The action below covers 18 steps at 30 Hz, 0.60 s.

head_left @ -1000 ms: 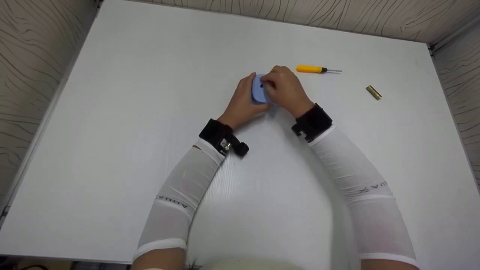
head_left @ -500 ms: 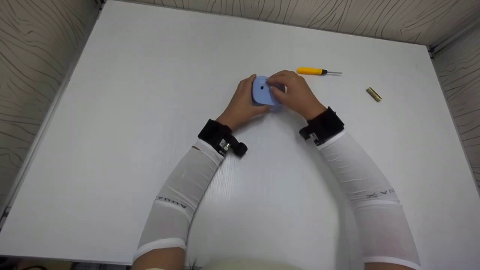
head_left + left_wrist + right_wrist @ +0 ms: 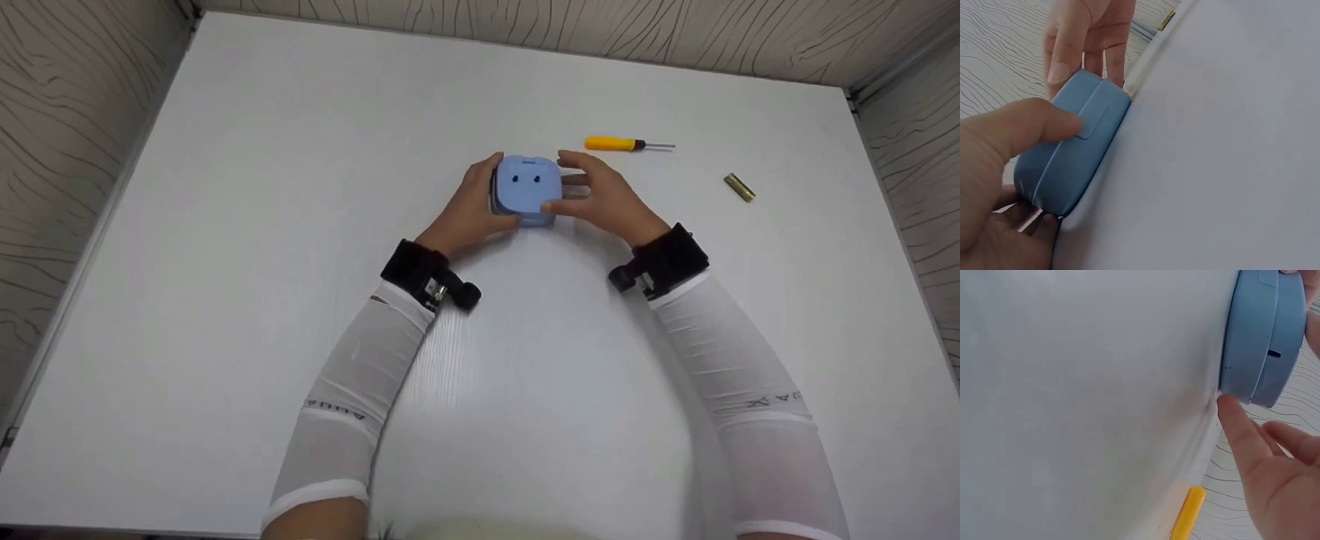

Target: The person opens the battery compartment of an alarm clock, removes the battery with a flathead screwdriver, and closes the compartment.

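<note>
A light-blue box (image 3: 529, 191) with rounded corners, two dark dots on its top and a seam around its side lies between both hands. In the right wrist view the box (image 3: 1258, 337) shows a small dark slot. My left hand (image 3: 469, 214) grips its left end, the thumb pressing the near side by a raised tab in the left wrist view, fingers around the far side. At the box's right end is my right hand (image 3: 607, 196), its thumb at the near right corner. In the right wrist view its fingers (image 3: 1244, 433) stretch fairly straight, one tip at the box's lower corner.
Behind the right hand a screwdriver (image 3: 626, 144) with a yellow handle lies on the white table (image 3: 225, 300). Farther right lies a small gold-coloured cylinder (image 3: 739, 187). Patterned walls (image 3: 600, 30) border the table at the back and sides.
My right hand has moved off the box's top to its right end, uncovering the second dark dot. The left hand keeps its grip. Screwdriver and cylinder still lie on the table.
</note>
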Each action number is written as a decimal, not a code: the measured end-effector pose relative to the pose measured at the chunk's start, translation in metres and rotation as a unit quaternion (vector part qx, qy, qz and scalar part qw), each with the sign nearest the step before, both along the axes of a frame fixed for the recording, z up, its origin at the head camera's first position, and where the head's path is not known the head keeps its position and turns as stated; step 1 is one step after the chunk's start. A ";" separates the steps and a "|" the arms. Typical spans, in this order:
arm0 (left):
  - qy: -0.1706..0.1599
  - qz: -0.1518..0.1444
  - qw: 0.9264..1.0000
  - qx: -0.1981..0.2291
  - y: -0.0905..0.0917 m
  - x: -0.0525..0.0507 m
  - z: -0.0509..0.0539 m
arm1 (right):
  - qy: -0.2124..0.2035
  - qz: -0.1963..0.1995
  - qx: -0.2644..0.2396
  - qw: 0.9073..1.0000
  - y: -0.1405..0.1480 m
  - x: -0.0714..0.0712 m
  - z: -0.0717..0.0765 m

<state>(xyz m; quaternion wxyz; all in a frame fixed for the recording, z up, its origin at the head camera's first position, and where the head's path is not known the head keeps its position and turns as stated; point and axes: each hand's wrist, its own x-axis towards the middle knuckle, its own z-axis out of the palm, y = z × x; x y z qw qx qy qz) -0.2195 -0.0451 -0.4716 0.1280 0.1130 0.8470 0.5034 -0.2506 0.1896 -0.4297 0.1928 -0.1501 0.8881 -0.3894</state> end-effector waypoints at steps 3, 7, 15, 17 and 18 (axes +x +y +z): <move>-0.008 -0.010 1.000 0.002 -0.003 0.000 0.000 | -0.015 0.020 -0.008 1.000 0.001 0.003 0.000; -0.015 -0.020 0.999 0.023 -0.008 0.001 0.001 | -0.018 0.028 -0.011 0.999 -0.003 0.004 0.000; -0.024 -0.018 0.997 0.077 -0.011 0.001 -0.001 | -0.022 0.004 -0.022 0.999 -0.005 0.005 0.000; -0.026 -0.015 0.995 0.093 -0.011 0.000 -0.001 | -0.020 0.002 -0.022 1.000 -0.005 0.004 -0.001; -0.028 -0.015 0.994 0.100 -0.012 0.000 -0.001 | -0.017 0.001 -0.020 1.000 -0.004 0.004 -0.001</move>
